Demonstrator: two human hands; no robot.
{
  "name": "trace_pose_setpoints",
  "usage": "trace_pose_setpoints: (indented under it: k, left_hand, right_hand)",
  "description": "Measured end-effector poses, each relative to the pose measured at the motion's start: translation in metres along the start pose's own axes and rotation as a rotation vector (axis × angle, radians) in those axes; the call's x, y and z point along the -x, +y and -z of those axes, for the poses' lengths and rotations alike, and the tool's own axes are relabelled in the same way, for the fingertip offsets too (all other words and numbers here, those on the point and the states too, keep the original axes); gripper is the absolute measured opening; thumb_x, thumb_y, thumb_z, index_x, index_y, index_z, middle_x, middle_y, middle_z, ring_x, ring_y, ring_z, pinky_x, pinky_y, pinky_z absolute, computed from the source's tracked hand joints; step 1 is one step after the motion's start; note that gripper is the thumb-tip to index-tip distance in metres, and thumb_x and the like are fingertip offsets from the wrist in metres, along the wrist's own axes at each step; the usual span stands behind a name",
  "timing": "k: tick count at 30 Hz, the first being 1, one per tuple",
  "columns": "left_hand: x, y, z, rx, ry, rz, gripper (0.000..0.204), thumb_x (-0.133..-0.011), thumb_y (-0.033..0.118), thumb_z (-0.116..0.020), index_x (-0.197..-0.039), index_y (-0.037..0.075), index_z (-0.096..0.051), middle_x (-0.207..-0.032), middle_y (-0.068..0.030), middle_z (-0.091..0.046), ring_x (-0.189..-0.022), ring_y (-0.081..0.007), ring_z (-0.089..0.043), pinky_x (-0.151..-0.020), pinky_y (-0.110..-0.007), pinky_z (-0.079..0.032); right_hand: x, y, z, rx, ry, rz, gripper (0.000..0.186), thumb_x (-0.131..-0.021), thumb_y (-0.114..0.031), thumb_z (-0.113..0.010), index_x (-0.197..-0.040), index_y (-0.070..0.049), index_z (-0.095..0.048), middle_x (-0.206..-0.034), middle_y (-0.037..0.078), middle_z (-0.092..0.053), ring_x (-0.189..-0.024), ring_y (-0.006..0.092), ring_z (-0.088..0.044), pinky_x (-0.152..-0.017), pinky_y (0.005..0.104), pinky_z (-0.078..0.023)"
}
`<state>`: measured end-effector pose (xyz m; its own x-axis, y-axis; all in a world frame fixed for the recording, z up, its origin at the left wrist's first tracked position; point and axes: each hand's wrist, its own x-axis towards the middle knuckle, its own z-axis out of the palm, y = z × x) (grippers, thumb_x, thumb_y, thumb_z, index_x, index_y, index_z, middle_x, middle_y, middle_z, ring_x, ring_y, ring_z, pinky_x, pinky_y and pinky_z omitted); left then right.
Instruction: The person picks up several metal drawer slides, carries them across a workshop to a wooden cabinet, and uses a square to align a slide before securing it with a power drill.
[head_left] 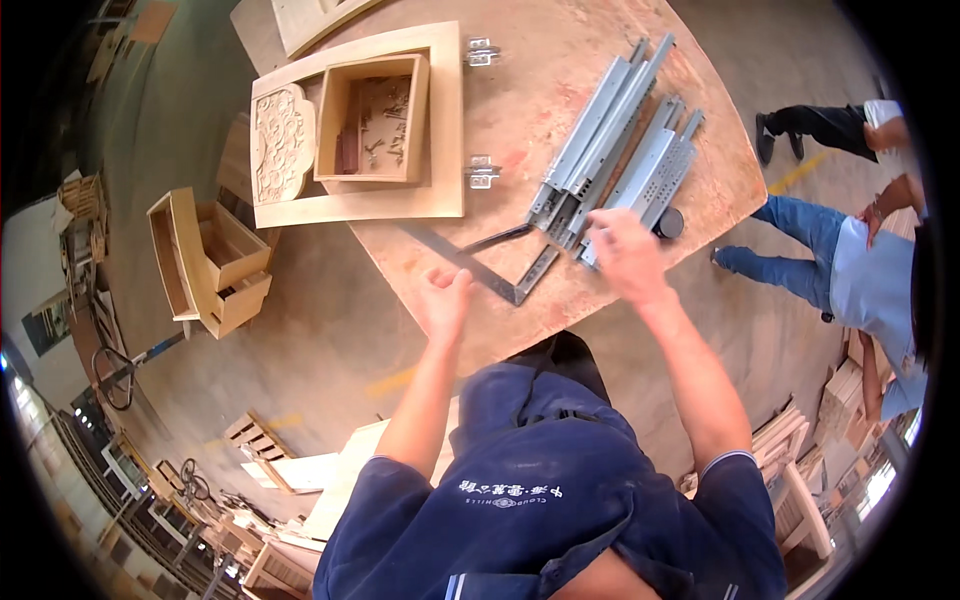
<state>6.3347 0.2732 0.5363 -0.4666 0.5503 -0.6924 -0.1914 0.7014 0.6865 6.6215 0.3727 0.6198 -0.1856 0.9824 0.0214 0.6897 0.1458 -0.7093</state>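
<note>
My left hand (pixel 441 298) is beside the near edge of the worktable (pixel 510 120), its fingers curled in; whatever they may hold is hidden. Just beyond it lies a dark metal framing square (pixel 475 268), its corner pointing toward me. My right hand (pixel 628 258) is over the near ends of the metal drawer slides (pixel 600 140), fingers bent together and slightly blurred. Several slides lie side by side in two groups, slanting away to the right. A short dark bar (pixel 500 237) lies between the square and the slides. Right of my right hand stands a small black-topped round object (pixel 668 223).
A wooden cabinet door panel (pixel 360 205) with a carved piece (pixel 283 140) and hinges (pixel 482 172) lies at the far left. On it sits an open wooden box (pixel 420 120) of screws. A wooden drawer unit (pixel 190 260) stands left of the table. Two people stand at right.
</note>
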Motion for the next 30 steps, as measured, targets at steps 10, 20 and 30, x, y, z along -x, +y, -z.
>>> trace_pose_setpoints:
  k: [10, 20, 30]
  left_hand:
    - [-0.023, 0.070, 0.021, -0.262, 0.213, -0.619, 0.035, -0.089, 0.010, -0.071, -0.118, -0.005, -0.060, -0.100, -0.0086, -0.063, -0.091, -0.0169, -0.063, -0.079, -0.033, -0.055]
    - [-0.164, 0.223, 0.002, -0.978, 0.062, -1.026, 0.017, -0.086, 0.018, -0.071, -0.091, 0.002, -0.074, -0.094, -0.0172, -0.071, -0.092, -0.0353, -0.068, -0.084, -0.043, -0.054]
    - [-0.189, 0.224, -0.020, -1.535, -0.206, -0.925, 0.014, -0.079, 0.009, -0.063, -0.076, 0.000, -0.073, -0.088, -0.0242, -0.071, -0.086, -0.0412, -0.070, -0.076, -0.047, -0.057]
  right_hand:
    - [-0.039, -0.029, -0.125, 0.432, -0.433, 0.193, 0.016, -0.085, -0.010, -0.059, -0.099, -0.007, -0.065, -0.101, 0.011, -0.060, -0.097, 0.0296, -0.065, -0.074, 0.0383, -0.059]
    - [-0.035, -0.048, -0.105, 0.236, -0.456, 0.180, 0.017, -0.085, -0.007, -0.058, -0.101, -0.007, -0.064, -0.097, 0.015, -0.060, -0.095, 0.0349, -0.066, -0.077, 0.0444, -0.057]
    - [-0.003, -0.046, -0.084, 0.122, -0.370, 0.192, 0.015, -0.086, -0.015, -0.071, -0.099, -0.008, -0.067, -0.093, 0.012, -0.063, -0.086, 0.0331, -0.066, -0.071, 0.0418, -0.055]
